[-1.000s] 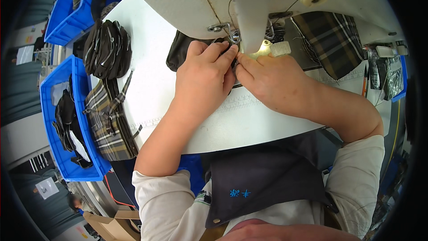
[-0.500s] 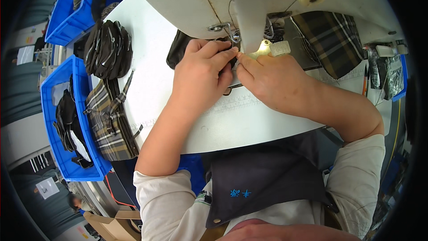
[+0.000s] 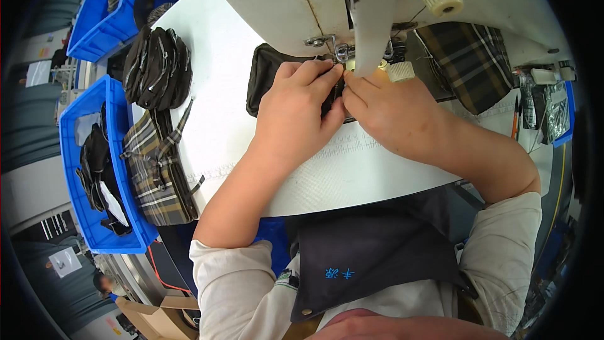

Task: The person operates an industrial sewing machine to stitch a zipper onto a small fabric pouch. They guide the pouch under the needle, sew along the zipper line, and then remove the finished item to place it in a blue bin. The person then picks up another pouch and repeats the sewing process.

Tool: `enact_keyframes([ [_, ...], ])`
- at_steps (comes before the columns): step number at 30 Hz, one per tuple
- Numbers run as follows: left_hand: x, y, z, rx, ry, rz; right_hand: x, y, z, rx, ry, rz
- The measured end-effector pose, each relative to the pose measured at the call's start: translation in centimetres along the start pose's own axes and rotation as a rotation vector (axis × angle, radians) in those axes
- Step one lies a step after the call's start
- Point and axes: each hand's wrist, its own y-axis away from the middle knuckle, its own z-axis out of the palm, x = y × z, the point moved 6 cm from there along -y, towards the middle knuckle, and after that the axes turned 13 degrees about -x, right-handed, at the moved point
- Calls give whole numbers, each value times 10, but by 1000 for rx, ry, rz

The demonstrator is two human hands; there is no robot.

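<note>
I see my left hand (image 3: 301, 110) and right hand (image 3: 391, 108), each grip clamped on a dark pouch (image 3: 267, 79) under the sewing machine (image 3: 352, 6), on the white table (image 3: 220, 56).

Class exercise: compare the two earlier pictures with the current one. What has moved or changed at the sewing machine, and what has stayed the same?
Little has visibly changed. The left hand and right hand stay pressed together on the dark fabric piece under the white sewing machine head, fingertips at the presser foot; any shift is too small to tell. The stack of dark pieces, the plaid fabric pile and the blue plastic bin lie as before.
</note>
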Motion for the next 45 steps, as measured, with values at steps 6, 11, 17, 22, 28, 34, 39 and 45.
enact_keyframes([
  [6,-15,5,-7,-17,207,5,-8,1,4,138,-106,-152],
  [11,-12,6,-19,56,61,141,-10,0,5,117,-144,-161],
  [17,-13,7,-12,-58,165,101,-9,2,5,32,-190,-164],
  [22,-1,9,-14,-123,50,8,-7,3,4,-11,-258,-154],
  [28,-11,17,4,-122,213,-47,-10,2,4,-20,-168,-178],
  [34,-12,11,3,-204,572,-110,-17,6,9,139,-127,-259],
  [39,4,4,-1,54,-72,42,-18,6,2,62,-58,-253],
  [45,12,2,-15,259,-210,100,-20,7,3,49,-14,-228],
])
